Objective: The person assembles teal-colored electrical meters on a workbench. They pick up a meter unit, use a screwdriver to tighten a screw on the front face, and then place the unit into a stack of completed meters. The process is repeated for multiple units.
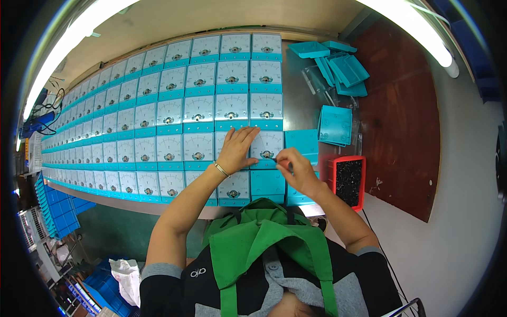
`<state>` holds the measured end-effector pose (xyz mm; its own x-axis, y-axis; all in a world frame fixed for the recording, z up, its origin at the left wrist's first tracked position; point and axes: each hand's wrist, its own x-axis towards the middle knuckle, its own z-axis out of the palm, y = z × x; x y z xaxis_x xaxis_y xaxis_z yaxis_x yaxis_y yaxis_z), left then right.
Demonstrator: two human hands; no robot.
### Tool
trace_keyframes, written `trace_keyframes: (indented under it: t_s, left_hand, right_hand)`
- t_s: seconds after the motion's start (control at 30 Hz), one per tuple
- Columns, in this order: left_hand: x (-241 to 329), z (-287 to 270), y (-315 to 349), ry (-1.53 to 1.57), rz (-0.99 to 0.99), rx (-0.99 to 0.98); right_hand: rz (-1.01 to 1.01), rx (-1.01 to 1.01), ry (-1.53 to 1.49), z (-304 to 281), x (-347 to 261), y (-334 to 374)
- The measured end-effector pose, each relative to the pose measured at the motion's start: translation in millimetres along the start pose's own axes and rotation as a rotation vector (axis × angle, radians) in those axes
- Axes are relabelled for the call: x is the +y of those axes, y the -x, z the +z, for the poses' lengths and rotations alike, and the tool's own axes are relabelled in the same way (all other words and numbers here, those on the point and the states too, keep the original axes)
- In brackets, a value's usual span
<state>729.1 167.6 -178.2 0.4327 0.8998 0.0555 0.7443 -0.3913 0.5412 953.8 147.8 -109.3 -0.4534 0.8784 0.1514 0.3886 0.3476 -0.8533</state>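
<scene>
Meter: face up at the centre of the frame, at the right end of the fourth row; the meter (pixel 270 140) is partly overlapped by the left fingers.
Left hand (pixel 237 151): fingers spread over the row, nothing grasped; fingertips and thumb are laid at the meter's left side.
Right hand (pixel 299 172): closed in a pinch on a small tool (pixel 289 166), dark-tipped and reddish; its kind cannot be told.
Tool tip: directed at the fitting (pixel 266 155) low on the dial; contact cannot be confirmed.
Technique: steady, light pressure at the rim is advised, with the tool kept in line with the fitting; the dial could be marked by a slip.
Adjacent cases: a teal case (pixel 301 141) is noted just right of the meter and a second case (pixel 267 183) just below; both could be nudged by the right wrist.
Red tray (pixel 363 182): placed right of the right forearm, filled with black parts (pixel 347 182); elbow swing should be limited.
Room: most is judged to lie up and right of centre, where grey surface (pixel 297 100) is seen between meters and piled cases (pixel 351 70).
</scene>
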Motion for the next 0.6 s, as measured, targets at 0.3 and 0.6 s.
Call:
trace_keyframes:
  t_s: [0.3, 0.6]
  left_hand:
    - [3.3, -2.6, -0.3, 0.017, -0.003, 0.018]
    - [2.7, -2.5, -1.3, 0.027, 0.002, 0.015]
  right_hand:
    - [-0.058, 0.214, 0.243, 19.5, -1.3, 0.2]
    - [-0.205, -0.21, 0.059, 11.0, -11.7, -19.1]
